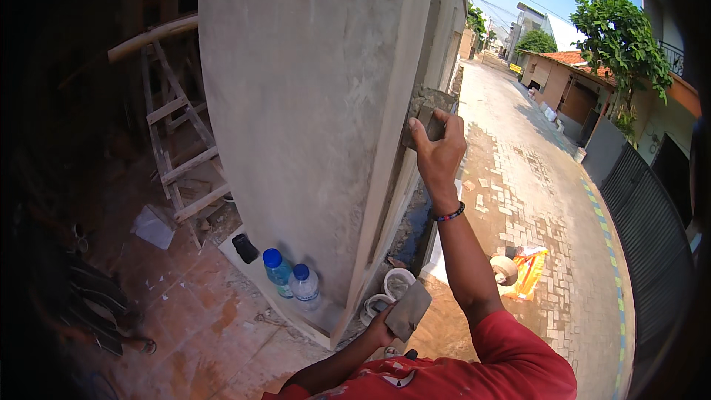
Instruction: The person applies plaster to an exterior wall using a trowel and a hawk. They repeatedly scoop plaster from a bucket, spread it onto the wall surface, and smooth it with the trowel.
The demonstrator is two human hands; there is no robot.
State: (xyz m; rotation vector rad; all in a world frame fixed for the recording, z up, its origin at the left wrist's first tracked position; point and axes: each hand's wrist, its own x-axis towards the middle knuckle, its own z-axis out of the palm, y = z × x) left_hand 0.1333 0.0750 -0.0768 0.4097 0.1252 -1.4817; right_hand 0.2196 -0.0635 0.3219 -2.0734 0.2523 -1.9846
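My right hand (pixel 443 152) is raised at the narrow end face of a grey plastered wall (pixel 296 104). Its fingers and thumb pinch a small, flat, dark rectangular plate (pixel 424 124) against that face, and rough wet mortar (pixel 435 97) shows just above. Low in front of my body, my left hand (pixel 381 330) grips a grey, roughly rectangular flat plate (pixel 409 311) by its lower left side. Straight pale strips (pixel 379 200) run up the wall's corner. Two white buckets (pixel 398 281) stand at its foot, partly behind the left hand's plate.
Two blue-capped bottles (pixel 304 286) and a black object (pixel 245 249) rest on the ledge left of the corner. A wooden ladder (pixel 178 126) stands farther left, near another person's legs (pixel 100 300). On the paving right lie an orange sack (pixel 528 272) and a round tan container (pixel 505 270).
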